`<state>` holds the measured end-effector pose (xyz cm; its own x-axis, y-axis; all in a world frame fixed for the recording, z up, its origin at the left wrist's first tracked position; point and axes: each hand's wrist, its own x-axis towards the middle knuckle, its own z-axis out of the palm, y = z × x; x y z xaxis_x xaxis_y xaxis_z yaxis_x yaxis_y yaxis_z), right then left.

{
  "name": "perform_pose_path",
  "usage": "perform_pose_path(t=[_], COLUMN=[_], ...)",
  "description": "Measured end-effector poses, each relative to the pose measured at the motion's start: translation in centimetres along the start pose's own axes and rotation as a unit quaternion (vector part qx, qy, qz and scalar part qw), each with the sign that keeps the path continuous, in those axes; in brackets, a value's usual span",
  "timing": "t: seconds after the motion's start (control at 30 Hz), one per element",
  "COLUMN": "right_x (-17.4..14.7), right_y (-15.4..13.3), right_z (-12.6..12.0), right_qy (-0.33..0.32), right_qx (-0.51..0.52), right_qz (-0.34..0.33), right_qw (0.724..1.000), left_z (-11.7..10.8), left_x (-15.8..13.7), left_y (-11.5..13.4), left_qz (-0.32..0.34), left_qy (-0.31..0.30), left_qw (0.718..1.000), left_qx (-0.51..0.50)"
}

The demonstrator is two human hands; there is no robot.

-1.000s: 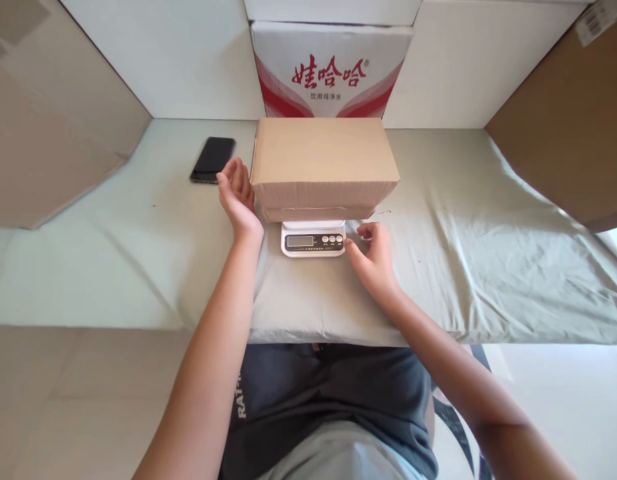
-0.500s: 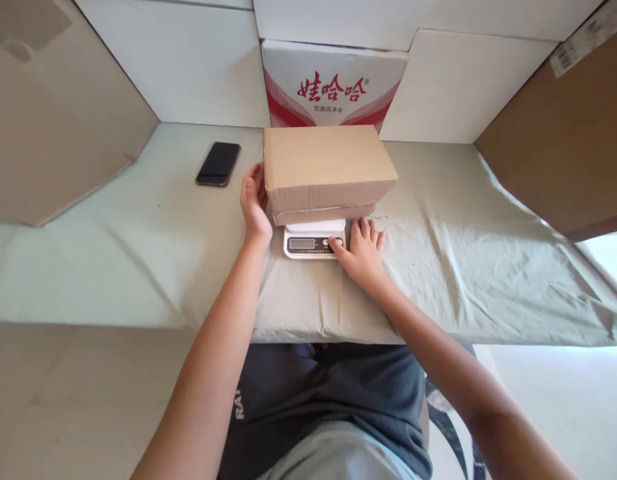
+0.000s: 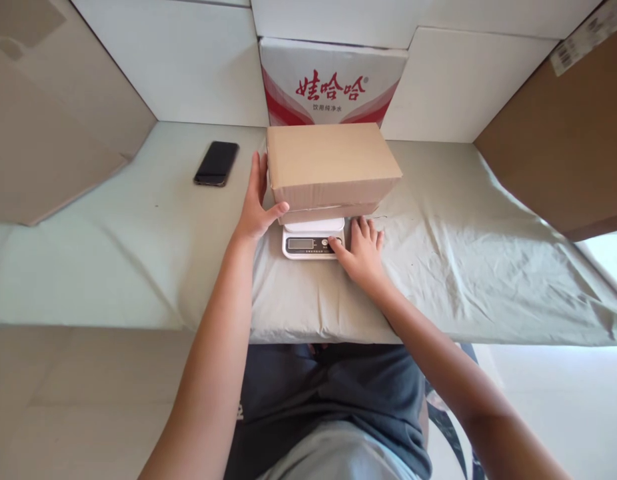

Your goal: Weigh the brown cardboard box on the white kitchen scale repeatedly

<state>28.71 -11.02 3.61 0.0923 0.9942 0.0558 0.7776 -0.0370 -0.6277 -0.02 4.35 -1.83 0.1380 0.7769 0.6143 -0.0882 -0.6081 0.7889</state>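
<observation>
A closed brown cardboard box [image 3: 333, 157] rests on a small white kitchen scale [image 3: 308, 253], covering most of its platform. Against the box's left side lies my left hand [image 3: 258, 207], open, its fingers stretched upward and its thumb at the lower front corner. My right hand [image 3: 362, 253] is open at the scale's right front corner. Its thumb touches the button panel, and its other fingers spread beside the scale, under the box's front right edge. The scale's display [image 3: 301, 244] looks blank.
A black phone [image 3: 216, 163] lies on the pale green cloth [image 3: 113, 267] to the left. Behind stands a white carton with red lettering [image 3: 333, 80], among white panels. Large brown cardboard pieces [image 3: 63, 120] flank the left side, with another brown cardboard piece [image 3: 563, 153] on the right.
The box has shifted slightly to the right on the scale. My left hand has spread, its thumb swinging out to the box's front corner. My right hand has stayed in place.
</observation>
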Motion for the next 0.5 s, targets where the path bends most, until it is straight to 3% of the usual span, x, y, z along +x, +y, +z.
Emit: perform_pose_path(t=[0.17,0.33,0.5], right_x=[1.4,1.8,0.8], right_y=[2.3,1.4,1.1], right_z=[-1.7,-3.4,-2.1], right_qy=[0.093,0.027,0.023], right_qx=[0.223,0.345,0.386], right_qz=[0.055,-0.051,-0.076], right_qw=[0.969,0.937,0.919], left_z=[0.4,1.0,1.9], left_x=[-0.1,-0.3,-0.1], left_y=[0.4,2.0,3.4], left_qz=[-0.005,-0.027,-0.042], left_qy=[0.006,0.004,0.018], left_qw=[1.0,0.999,0.999], left_qx=[-0.009,-0.017,-0.027])
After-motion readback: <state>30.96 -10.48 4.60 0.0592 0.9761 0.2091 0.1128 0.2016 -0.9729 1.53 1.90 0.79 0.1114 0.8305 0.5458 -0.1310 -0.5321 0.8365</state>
